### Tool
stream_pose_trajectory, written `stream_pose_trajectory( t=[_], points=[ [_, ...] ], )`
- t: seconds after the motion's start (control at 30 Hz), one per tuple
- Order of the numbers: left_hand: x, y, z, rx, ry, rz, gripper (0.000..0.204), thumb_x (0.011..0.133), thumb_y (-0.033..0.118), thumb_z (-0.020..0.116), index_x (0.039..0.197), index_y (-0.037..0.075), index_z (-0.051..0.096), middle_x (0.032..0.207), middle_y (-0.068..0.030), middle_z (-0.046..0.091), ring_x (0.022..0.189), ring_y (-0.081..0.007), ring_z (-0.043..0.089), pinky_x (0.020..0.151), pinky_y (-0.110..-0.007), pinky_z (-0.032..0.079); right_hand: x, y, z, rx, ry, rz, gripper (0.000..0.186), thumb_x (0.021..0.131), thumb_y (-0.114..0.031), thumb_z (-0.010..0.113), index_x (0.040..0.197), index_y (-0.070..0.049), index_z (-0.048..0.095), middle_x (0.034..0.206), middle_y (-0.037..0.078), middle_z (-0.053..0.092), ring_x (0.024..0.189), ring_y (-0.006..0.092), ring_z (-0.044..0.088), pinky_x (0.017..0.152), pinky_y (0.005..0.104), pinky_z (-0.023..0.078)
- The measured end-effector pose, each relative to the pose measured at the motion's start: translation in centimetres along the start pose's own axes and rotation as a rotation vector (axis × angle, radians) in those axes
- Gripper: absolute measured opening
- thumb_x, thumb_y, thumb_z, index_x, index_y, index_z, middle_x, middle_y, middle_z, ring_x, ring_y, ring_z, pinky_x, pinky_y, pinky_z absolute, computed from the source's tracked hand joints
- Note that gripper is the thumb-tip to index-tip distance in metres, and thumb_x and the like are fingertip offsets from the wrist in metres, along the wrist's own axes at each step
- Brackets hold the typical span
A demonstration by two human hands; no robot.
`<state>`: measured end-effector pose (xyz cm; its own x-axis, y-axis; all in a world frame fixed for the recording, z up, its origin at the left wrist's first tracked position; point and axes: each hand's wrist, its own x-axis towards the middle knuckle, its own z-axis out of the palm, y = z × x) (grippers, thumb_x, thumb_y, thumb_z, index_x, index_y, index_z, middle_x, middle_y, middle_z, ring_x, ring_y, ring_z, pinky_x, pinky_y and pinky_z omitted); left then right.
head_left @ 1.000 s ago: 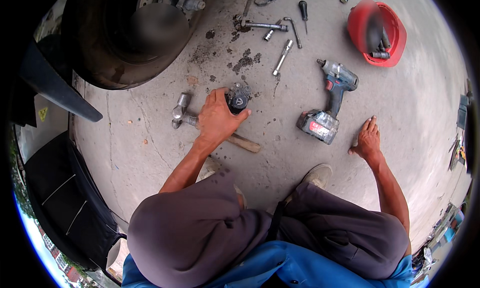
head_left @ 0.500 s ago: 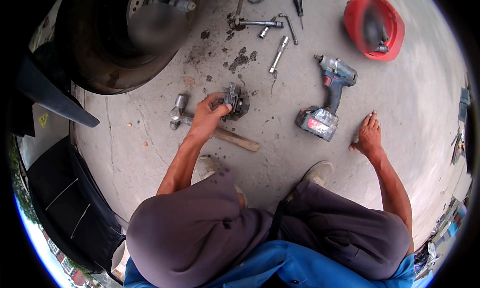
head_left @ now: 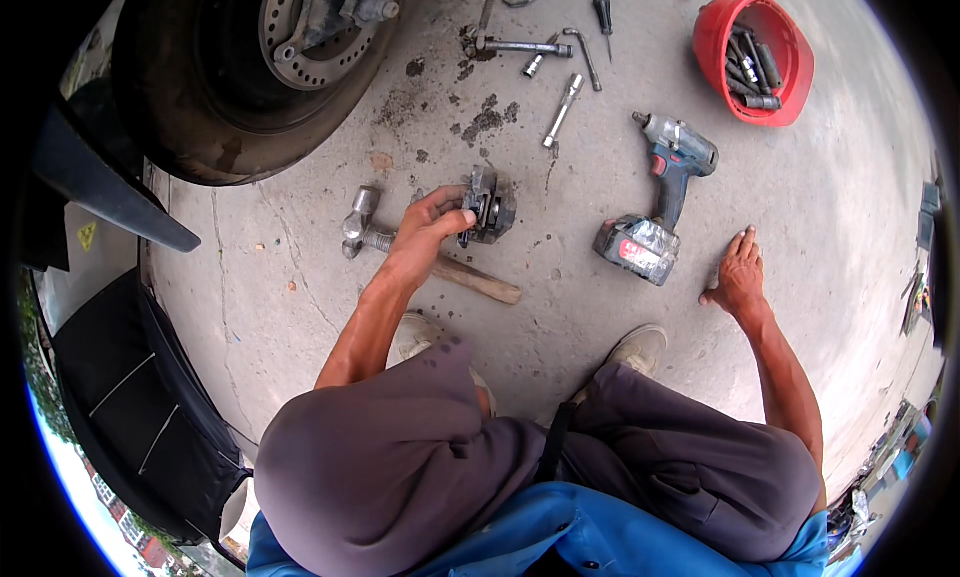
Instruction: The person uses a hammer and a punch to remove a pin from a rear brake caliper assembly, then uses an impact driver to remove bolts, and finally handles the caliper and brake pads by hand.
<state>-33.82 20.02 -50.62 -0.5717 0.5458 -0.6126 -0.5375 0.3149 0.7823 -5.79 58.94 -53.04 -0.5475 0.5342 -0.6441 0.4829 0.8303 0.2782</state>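
In my left hand (head_left: 432, 231) is a dark, greasy brake caliper (head_left: 490, 207), gripped between thumb and fingers at its left side. Beneath that hand lies a ball-peen hammer (head_left: 475, 280); its metal head points left and part of its wooden handle is covered by the hand. My right hand (head_left: 740, 275) is open, palm down with fingers stretched out, and seems to rest on the concrete. Left of it lies a cordless impact wrench (head_left: 672, 167) with its battery (head_left: 637, 249) toward me.
A wheel with a perforated brake disc (head_left: 312, 37) stands at the far left. Sockets fill an upturned red helmet (head_left: 803, 82) at the far right. Between them lie a screwdriver (head_left: 603, 15), an L-shaped wrench (head_left: 583, 59) and a socket extension (head_left: 564, 110). A black padded seat (head_left: 140, 407) is at the left.
The brake caliper has turned slightly and shifted a little to the right in my left hand. My right hand has stayed in place.
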Motion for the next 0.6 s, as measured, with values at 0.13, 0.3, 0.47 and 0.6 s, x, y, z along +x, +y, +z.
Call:
stream_pose_trajectory(
  t=[0.13,0.3,0.47,0.6],
  points=[
    [-0.04,-0.14,0.16,-0.027,0.006,-0.008,0.048,0.086,0.018,0.065,0.129,-0.003,0.059,0.111,-0.0086,0.067,0.105,-0.0159,0.059,0.101,-0.031,0.040,-0.04,-0.04,-0.13,0.002,-0.013,0.005,0.142,0.043,-0.033,0.101,0.147,0.019,0.019,0.156,0.038,0.016,0.139,0.0462,0.035,0.114,0.0477,0.035],
    [0.31,-0.74,0.19,0.005,0.038,-0.001,0.051,0.082,0.011,0.072,0.129,-0.003,0.057,0.110,-0.0087,0.067,0.106,-0.0164,0.060,0.099,-0.032,0.043,0.03,-0.03,-0.09,-0.005,-0.011,0.006,0.142,0.043,-0.033,0.101,0.147,0.019,0.018,0.157,0.038,0.016,0.139,0.0460,0.035,0.114,0.0477,0.035],
    [0.25,-0.41,0.81,0.019,0.031,-0.019,0.050,0.081,0.006,0.073,0.127,-0.003,0.057,0.109,-0.0079,0.067,0.104,-0.0158,0.062,0.096,-0.031,0.046,0.02,-0.06,-0.02,0.004,-0.018,0.011,0.142,0.043,-0.032,0.101,0.147,0.018,0.018,0.157,0.038,0.016,0.140,0.0463,0.034,0.114,0.0476,0.035],
    [0.16,-0.28,0.95,0.015,0.003,-0.019,0.049,0.082,0.005,0.072,0.127,-0.002,0.057,0.110,-0.0078,0.067,0.105,-0.0159,0.062,0.097,-0.031,0.045,-0.05,-0.03,-0.08,0.007,-0.012,0.004,0.142,0.043,-0.032,0.101,0.147,0.019,0.018,0.157,0.038,0.016,0.139,0.0469,0.034,0.114,0.0484,0.036]
  ],
)
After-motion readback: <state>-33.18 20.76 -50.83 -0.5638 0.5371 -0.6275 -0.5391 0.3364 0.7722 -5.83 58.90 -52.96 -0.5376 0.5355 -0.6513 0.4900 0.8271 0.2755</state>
